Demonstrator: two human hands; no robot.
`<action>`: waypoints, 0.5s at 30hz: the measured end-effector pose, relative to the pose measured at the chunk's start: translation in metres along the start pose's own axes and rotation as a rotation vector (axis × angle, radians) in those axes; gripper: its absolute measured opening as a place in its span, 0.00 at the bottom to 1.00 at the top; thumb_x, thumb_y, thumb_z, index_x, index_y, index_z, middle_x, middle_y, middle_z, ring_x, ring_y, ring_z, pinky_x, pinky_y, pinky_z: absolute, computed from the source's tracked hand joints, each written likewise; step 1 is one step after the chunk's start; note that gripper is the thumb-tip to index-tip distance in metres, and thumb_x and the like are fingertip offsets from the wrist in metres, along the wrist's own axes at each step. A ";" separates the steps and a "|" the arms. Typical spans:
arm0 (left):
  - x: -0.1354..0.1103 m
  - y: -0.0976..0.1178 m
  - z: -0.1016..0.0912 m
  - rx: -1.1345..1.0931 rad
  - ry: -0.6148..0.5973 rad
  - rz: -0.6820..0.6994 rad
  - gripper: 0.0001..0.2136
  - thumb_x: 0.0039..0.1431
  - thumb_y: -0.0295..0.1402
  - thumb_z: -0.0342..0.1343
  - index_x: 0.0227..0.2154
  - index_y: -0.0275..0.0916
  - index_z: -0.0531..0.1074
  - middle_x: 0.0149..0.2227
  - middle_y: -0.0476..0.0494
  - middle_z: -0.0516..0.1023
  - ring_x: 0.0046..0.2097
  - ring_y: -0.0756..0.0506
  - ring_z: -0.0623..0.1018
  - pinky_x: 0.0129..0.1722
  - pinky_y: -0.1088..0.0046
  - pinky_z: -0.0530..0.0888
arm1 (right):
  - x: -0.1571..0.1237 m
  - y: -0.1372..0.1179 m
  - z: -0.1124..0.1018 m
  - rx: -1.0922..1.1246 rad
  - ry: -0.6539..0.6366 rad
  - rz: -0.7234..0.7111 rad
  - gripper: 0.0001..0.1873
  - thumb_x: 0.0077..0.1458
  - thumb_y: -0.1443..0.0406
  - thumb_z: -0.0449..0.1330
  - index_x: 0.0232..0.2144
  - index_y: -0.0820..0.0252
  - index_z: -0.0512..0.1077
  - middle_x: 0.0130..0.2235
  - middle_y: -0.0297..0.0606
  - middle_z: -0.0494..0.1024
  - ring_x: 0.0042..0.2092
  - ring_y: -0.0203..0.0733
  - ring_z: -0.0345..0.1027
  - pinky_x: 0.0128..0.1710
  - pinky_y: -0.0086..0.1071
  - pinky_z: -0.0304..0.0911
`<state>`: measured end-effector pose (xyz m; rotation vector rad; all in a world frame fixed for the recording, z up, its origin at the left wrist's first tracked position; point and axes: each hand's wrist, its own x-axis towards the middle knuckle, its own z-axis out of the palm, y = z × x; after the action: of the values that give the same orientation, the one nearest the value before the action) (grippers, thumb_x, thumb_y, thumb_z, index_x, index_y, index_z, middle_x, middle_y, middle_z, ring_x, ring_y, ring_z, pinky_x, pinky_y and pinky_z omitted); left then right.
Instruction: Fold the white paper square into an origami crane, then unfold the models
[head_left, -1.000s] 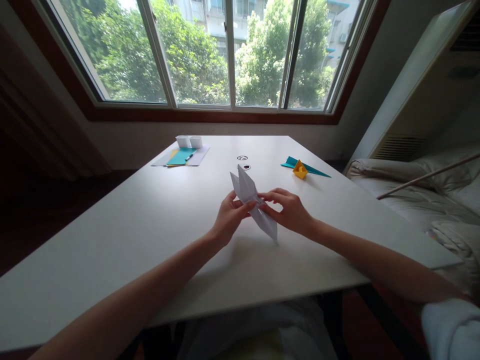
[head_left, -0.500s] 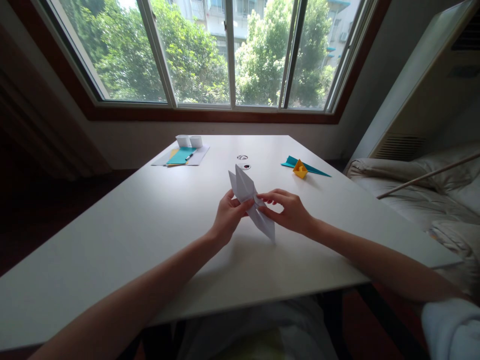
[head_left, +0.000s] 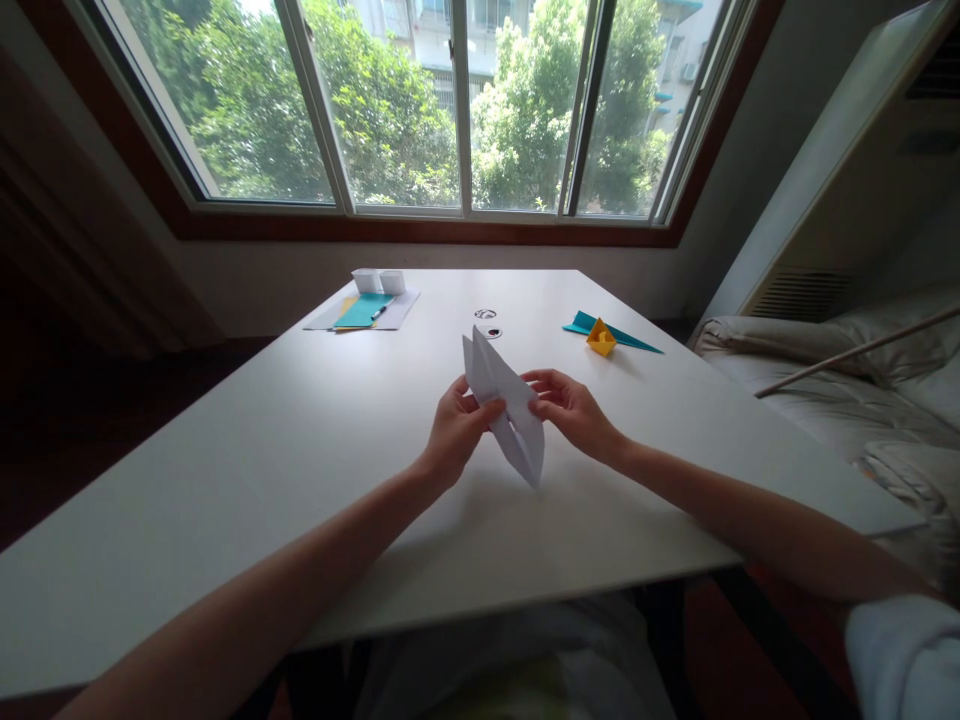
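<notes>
A folded white paper is held tilted above the near part of the table, with pointed ends at top and bottom. My left hand pinches its left side, the thumb lying on the front face and the fingers behind. On the opposite side, my right hand grips the right edge between thumb and fingers. The paper stands partly opened along a crease down its middle. Some of my left fingertips are hidden behind it.
The white table carries a yellow paper boat and a teal paper plane at the right. Far left are coloured sheets, a pen and two white paper boxes. Two round marks lie mid-table.
My right hand has shifted slightly right, drawing the right flap of the white paper outward, so it looks wider. My left hand holds nearly the same place.
</notes>
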<state>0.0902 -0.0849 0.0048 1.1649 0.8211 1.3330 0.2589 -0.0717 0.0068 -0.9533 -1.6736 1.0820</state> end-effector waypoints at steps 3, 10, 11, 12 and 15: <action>-0.001 0.004 0.001 0.014 -0.045 -0.024 0.19 0.42 0.32 0.62 0.39 0.35 0.66 0.30 0.46 0.76 0.30 0.47 0.74 0.31 0.69 0.72 | 0.001 -0.001 -0.001 0.061 -0.075 0.036 0.21 0.48 0.59 0.60 0.44 0.60 0.67 0.39 0.41 0.75 0.40 0.41 0.70 0.38 0.36 0.68; -0.002 0.005 -0.001 0.179 0.018 0.081 0.19 0.46 0.37 0.61 0.40 0.39 0.60 0.37 0.45 0.70 0.35 0.47 0.73 0.26 0.75 0.71 | 0.002 -0.002 -0.002 0.085 -0.015 0.035 0.18 0.45 0.56 0.62 0.35 0.62 0.72 0.34 0.39 0.76 0.36 0.41 0.70 0.36 0.36 0.68; -0.002 0.005 -0.002 0.219 0.076 0.134 0.20 0.46 0.37 0.61 0.39 0.40 0.59 0.38 0.46 0.69 0.35 0.48 0.73 0.26 0.76 0.70 | 0.002 -0.002 -0.002 0.065 0.032 0.011 0.18 0.45 0.55 0.62 0.34 0.62 0.72 0.34 0.39 0.76 0.36 0.41 0.70 0.35 0.36 0.68; -0.002 0.005 -0.003 0.264 0.127 0.201 0.19 0.46 0.37 0.61 0.38 0.41 0.59 0.38 0.47 0.68 0.34 0.50 0.72 0.25 0.78 0.69 | 0.002 -0.002 -0.002 0.045 0.080 -0.014 0.17 0.45 0.55 0.62 0.34 0.62 0.71 0.34 0.39 0.76 0.36 0.41 0.69 0.34 0.35 0.68; -0.004 0.006 -0.006 0.446 0.136 0.407 0.15 0.44 0.36 0.63 0.32 0.40 0.62 0.36 0.49 0.66 0.32 0.51 0.69 0.25 0.79 0.67 | 0.001 -0.004 -0.001 -0.003 0.185 -0.076 0.16 0.46 0.55 0.61 0.34 0.60 0.71 0.36 0.40 0.75 0.37 0.42 0.69 0.34 0.35 0.68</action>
<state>0.0820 -0.0886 0.0086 1.6702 1.0540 1.6220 0.2594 -0.0714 0.0108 -0.9546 -1.5472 0.9128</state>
